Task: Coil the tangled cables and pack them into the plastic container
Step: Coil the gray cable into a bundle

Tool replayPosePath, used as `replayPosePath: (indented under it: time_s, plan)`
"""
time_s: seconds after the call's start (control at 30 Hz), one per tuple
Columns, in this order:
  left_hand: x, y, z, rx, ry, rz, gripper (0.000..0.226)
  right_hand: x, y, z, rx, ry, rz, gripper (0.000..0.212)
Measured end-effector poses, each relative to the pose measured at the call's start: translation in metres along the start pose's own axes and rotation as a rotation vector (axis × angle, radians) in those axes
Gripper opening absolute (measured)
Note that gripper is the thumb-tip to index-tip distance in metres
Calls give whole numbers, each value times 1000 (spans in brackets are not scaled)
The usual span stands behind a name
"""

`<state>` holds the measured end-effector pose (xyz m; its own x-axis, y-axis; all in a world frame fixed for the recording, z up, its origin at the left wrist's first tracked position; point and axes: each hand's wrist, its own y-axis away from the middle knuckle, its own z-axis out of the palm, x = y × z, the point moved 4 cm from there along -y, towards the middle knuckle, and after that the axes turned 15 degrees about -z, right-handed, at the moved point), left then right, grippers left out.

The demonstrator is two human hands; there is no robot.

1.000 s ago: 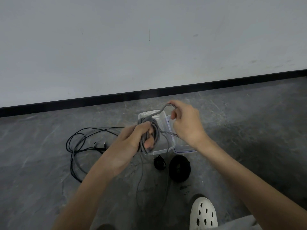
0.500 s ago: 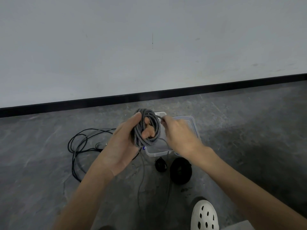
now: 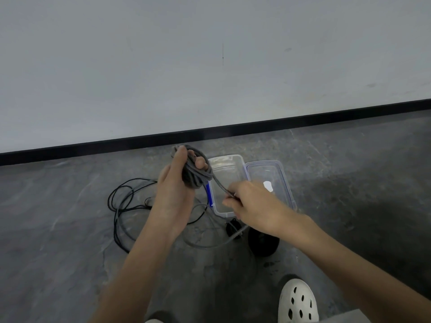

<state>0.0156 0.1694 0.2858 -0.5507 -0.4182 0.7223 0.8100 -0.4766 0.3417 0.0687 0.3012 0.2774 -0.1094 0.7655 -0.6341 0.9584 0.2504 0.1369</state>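
the person crouches over a grey floor (image 3: 70, 241) by a pale wall (image 3: 210, 66) with a black skirting strip (image 3: 303, 117) along its foot. the left hand (image 3: 175, 194) is raised, and a grey braided cable (image 3: 196, 177) is wound in a thick bundle round its fingers (image 3: 201, 163); its grip is closed round that bundle, thumb up along the near side. one strand leaves the bundle and slants down to the right into the right hand (image 3: 256, 208), whose grip pinches it between thumb and curled fingertips. below the right hand the loose end of the grey cable drops to the floor and curves back to the left in a wide loop.

just beyond both hands a clear plastic container (image 3: 224, 157) stands open on the floor, a blue clasp (image 3: 210, 194) on its left side. its lid (image 3: 268, 173) lies flat right beside it, on the right, edge against edge as far as i can tell.

left of the container, behind the left forearm, a thin black cable (image 3: 130, 209) sprawls in loose tangled loops. nearer, under the right wrist, sit a small black bundle (image 3: 233, 228) and a bigger round black coil (image 3: 263, 245), close together on the floor. a white perforated shoe (image 3: 298, 304) shows at the near edge, right of centre.
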Motion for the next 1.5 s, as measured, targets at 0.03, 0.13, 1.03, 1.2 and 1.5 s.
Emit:
replayPosePath:
  time_s: [0.03,0.13,1.03,1.2,1.5]
  plan:
    - [-1,0,1,-1,-3,5,21,1,0,-1,-5,-22,33,31]
    - [-1,0,0,2,-9,11,20,9,2,-5,-29,-93,157,30]
    - [3,-3,-6,279,-90,136,25,-16,11,-1,231,-879,310,35]
    - [6,-6,-10,227,-53,113,27,-6,9,0,194,-601,299,33]
    - [12,-8,-15,123,157,40,28,-4,10,4,71,-401,240,33]
